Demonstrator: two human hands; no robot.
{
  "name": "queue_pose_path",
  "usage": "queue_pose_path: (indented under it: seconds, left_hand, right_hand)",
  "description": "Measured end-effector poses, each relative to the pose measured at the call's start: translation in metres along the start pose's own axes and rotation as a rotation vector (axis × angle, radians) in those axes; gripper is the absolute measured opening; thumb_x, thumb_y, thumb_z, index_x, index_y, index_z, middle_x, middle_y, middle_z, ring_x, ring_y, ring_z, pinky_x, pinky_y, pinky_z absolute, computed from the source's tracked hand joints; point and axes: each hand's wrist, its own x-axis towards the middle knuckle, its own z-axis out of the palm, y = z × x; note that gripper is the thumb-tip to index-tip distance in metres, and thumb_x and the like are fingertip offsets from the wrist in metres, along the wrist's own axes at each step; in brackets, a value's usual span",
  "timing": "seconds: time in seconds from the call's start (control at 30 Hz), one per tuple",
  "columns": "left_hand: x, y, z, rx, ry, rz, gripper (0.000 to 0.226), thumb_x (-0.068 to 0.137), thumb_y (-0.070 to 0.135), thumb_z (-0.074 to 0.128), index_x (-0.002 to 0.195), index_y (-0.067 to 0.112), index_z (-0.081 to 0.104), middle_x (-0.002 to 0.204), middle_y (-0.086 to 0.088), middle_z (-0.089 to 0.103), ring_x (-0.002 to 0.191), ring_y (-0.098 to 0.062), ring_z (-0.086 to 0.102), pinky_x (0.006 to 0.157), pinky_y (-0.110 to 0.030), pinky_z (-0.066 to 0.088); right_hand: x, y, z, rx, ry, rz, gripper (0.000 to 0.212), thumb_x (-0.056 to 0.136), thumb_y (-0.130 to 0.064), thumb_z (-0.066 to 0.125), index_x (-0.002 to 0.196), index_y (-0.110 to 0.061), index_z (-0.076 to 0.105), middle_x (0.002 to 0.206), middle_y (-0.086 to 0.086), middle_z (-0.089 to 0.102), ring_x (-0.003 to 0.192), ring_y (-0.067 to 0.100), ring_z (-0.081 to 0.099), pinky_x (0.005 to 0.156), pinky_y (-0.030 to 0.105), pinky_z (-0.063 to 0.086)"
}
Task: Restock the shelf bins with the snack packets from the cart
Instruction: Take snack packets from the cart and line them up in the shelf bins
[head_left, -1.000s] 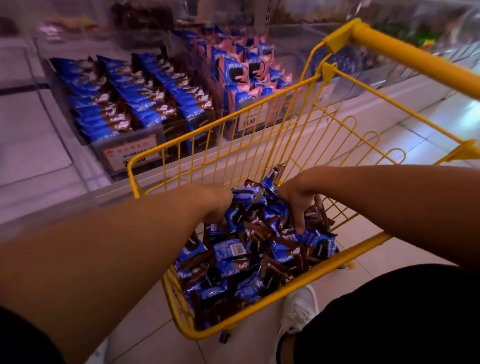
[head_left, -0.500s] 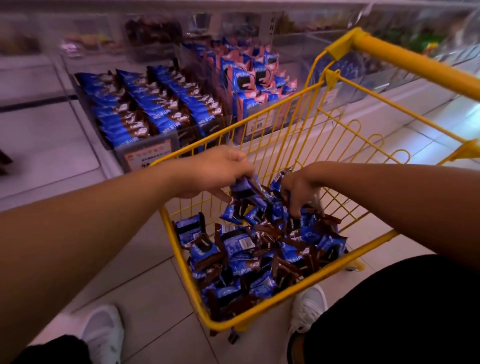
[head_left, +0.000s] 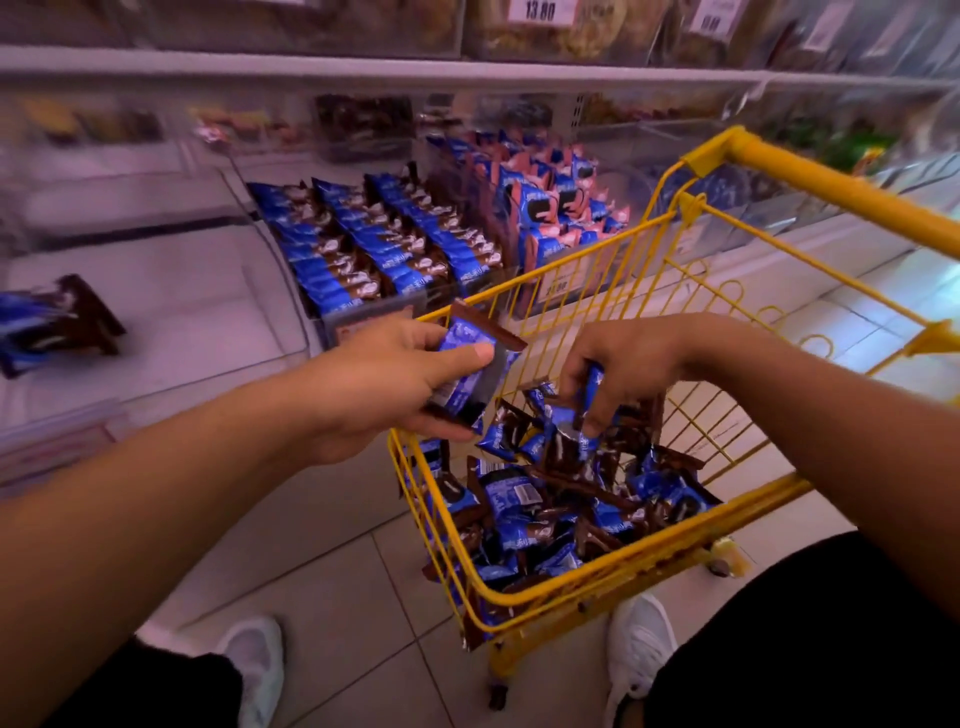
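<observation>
shelf (head_left: 467, 73) runs across the top of view behind the cart, a pale rail with clear bins under and above it; two price tags readable-ish on the upper row, contents blurred.

yellow wire cart (head_left: 613, 587) sits just in front of the shelf, handle bar to the upper right, basket corner nearest the person. white tiled floor under it. two white shoes, one left of the cart, one tucked against its near corner.

shelf bin (head_left: 363, 317) just left of the cart's far rim: three tidy rows of blue-and-brown packets, standing on edge, rows running away from the cart toward the back of the shelf. next bin to the right, behind the cart's far rim, holds blue-and-pink packets (head_left: 550, 208), count unclear. a loose clump of blue-and-brown packets (head_left: 52, 322) lies well left of the cart, blurred, number cannot be told.

snack packets in the cart (head_left: 550, 504): a loose heap, dozens, pointing every way, too tangled to count.

left hand (head_left: 384, 384), arm stretched forward over the cart's left rim, grips a held stack of packets (head_left: 472, 374), thumb on top, fingers curled beneath. stack's long axis tilts from lower left, near the cart rim, up toward the shelf bin; brown crimped ends at both ends. more than one packet, exact number unclear.

right hand (head_left: 618, 374), arm coming in from the right across the cart, points fingers down into the heap and pinches one blue packet (head_left: 592, 384), roughly upright. motion blur on the fingertips.
</observation>
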Motion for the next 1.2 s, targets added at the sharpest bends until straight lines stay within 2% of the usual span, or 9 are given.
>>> queue_pose_path:
  seconds: [0.2, 0.27, 0.4, 0.5, 0.63, 0.83, 0.97, 1.1, 1.2]
  left_hand:
    - [0.000, 0.006, 0.002, -0.135, 0.040, -0.036, 0.022, 0.100, 0.035, 0.053, 0.110, 0.019, 0.064, 0.093, -0.008, 0.077, 0.083, -0.022, 0.076, 0.057, -0.030, 0.059]
    - [0.002, 0.010, 0.005, -0.280, 0.028, -0.105, 0.023, 0.101, 0.033, 0.050, 0.107, 0.017, 0.066, 0.089, -0.007, 0.078, 0.077, -0.020, 0.076, 0.053, -0.030, 0.058]
    - [0.010, 0.013, 0.003, -0.560, -0.125, -0.240, 0.043, 0.093, 0.054, 0.053, 0.087, 0.012, 0.062, 0.069, -0.002, 0.062, 0.051, -0.012, 0.057, 0.034, -0.019, 0.041]
    - [0.014, 0.013, -0.003, -0.599, -0.229, -0.201, 0.053, 0.062, 0.052, 0.084, 0.079, 0.017, 0.048, 0.067, 0.001, 0.042, 0.048, -0.009, 0.034, 0.033, -0.017, 0.025]
    - [0.020, 0.009, -0.006, -0.639, -0.317, -0.209, 0.029, 0.072, 0.034, 0.065, 0.088, 0.011, 0.059, 0.084, -0.006, 0.055, 0.055, -0.013, 0.042, 0.045, -0.021, 0.027]
    - [0.024, 0.004, -0.010, -0.686, -0.279, -0.210, 0.043, 0.082, 0.031, 0.059, 0.121, 0.013, 0.059, 0.115, -0.013, 0.058, 0.093, -0.025, 0.062, 0.080, -0.038, 0.052]
    - [0.024, 0.005, -0.011, -0.679, -0.304, -0.193, 0.041, 0.082, 0.031, 0.059, 0.116, 0.009, 0.066, 0.113, -0.015, 0.067, 0.089, -0.028, 0.067, 0.085, -0.042, 0.054]
    - [0.025, 0.003, -0.012, -0.726, -0.283, -0.139, 0.041, 0.074, 0.027, 0.060, 0.106, 0.006, 0.076, 0.119, -0.015, 0.068, 0.103, -0.030, 0.068, 0.086, -0.042, 0.056]
    - [0.026, 0.004, -0.010, -0.739, -0.286, -0.059, 0.041, 0.079, 0.022, 0.056, 0.111, 0.004, 0.074, 0.119, -0.014, 0.070, 0.107, -0.026, 0.069, 0.096, -0.043, 0.052]
  right_hand:
    - [-0.017, -0.008, 0.008, 0.074, 0.084, -0.085, 0.015, 0.068, -0.019, 0.090, 0.077, -0.021, 0.078, 0.084, -0.010, 0.075, 0.090, 0.013, 0.068, 0.090, 0.040, 0.054]
    - [-0.025, -0.009, -0.004, 0.133, 0.129, -0.150, 0.015, 0.069, -0.019, 0.089, 0.077, -0.020, 0.078, 0.084, -0.006, 0.076, 0.085, 0.013, 0.070, 0.083, 0.039, 0.056]
    - [-0.040, -0.006, -0.021, 0.709, 0.126, -0.369, 0.019, 0.060, -0.015, 0.087, 0.075, -0.013, 0.075, 0.076, 0.008, 0.073, 0.065, 0.014, 0.070, 0.058, 0.025, 0.057]
    - [-0.032, -0.012, -0.019, 1.005, 0.174, -0.502, 0.020, 0.056, -0.013, 0.081, 0.074, -0.019, 0.076, 0.075, 0.004, 0.074, 0.064, 0.011, 0.070, 0.058, 0.022, 0.058]
    - [-0.015, -0.028, -0.014, 1.046, 0.278, -0.477, 0.027, 0.055, -0.010, 0.084, 0.080, -0.018, 0.076, 0.078, 0.004, 0.073, 0.064, 0.013, 0.069, 0.061, 0.023, 0.059]
    - [-0.010, -0.022, -0.021, 1.151, 0.406, -0.381, 0.025, 0.057, -0.010, 0.082, 0.079, -0.018, 0.074, 0.078, 0.007, 0.073, 0.061, 0.017, 0.070, 0.057, 0.028, 0.059]
    - [-0.014, -0.023, -0.019, 1.113, 0.360, -0.325, 0.024, 0.059, -0.009, 0.083, 0.078, -0.020, 0.074, 0.080, 0.009, 0.070, 0.062, 0.024, 0.065, 0.057, 0.029, 0.056]
    - [-0.013, -0.031, -0.015, 1.445, 0.323, -0.233, 0.020, 0.059, -0.016, 0.079, 0.079, -0.019, 0.077, 0.078, 0.010, 0.072, 0.053, 0.015, 0.068, 0.048, 0.024, 0.055]
    - [-0.012, -0.038, -0.007, 1.537, 0.345, -0.154, 0.038, 0.059, -0.020, 0.080, 0.096, -0.016, 0.074, 0.080, 0.014, 0.072, 0.058, 0.017, 0.070, 0.049, 0.028, 0.056]
